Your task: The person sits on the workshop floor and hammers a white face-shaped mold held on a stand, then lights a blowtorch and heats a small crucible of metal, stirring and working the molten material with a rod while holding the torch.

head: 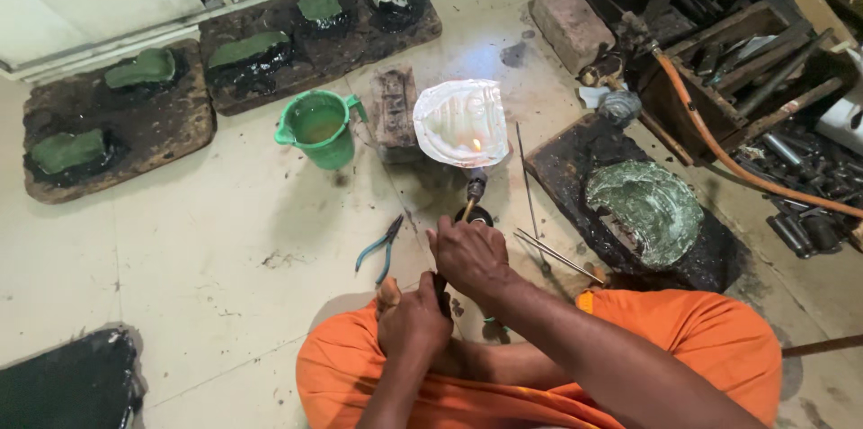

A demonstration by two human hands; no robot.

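Note:
I sit cross-legged on the floor in orange trousers. My right hand (469, 254) grips a small torch (474, 191) whose flame touches the lower edge of a shiny embossed metal sheet (461, 121) propped against a dark brick (394, 112). My left hand (412, 319) is closed around a dark handle or tube close to my lap, just behind the right hand. What exactly it holds is partly hidden by my fingers.
A green jug (320, 127) stands left of the brick, blue-handled pliers (381, 247) lie by my left knee. Thin metal rods (553, 254) lie right. A green embossed piece on a black slab (649, 211), an orange hose (719, 155), tool crates and pitch boards (117, 119) surround me.

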